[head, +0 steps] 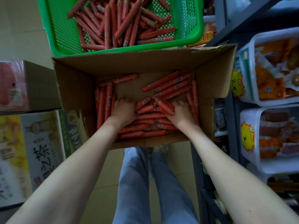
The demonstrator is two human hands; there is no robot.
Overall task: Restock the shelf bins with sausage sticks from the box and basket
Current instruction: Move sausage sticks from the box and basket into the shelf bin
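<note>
While both arms reach down into the cardboard box, the left hand lies palm down near the box's left wall, fingers stretched forward and only slightly bent, tips touching the bare cardboard floor just beside a row of sausage sticks. Toward the right wall, the right hand rests on the pile; its fingers are blurred, so I cannot tell whether it grips a stick or merely presses on them. A loose cluster of sticks lies between the two hands, and more run along both side walls and the near edge, leaving a bare patch at the far middle.

Touching the box's far edge stands a green basket, heaped with the same sticks. Box and basket sit on a pale tiled floor. At the box's right edge rises a dark shelf upright carrying two clear shelf bins of packaged snacks, each with a yellow price tag. Stacked cartons crowd the box's left edge. Jeans-clad legs stand at its near edge.
</note>
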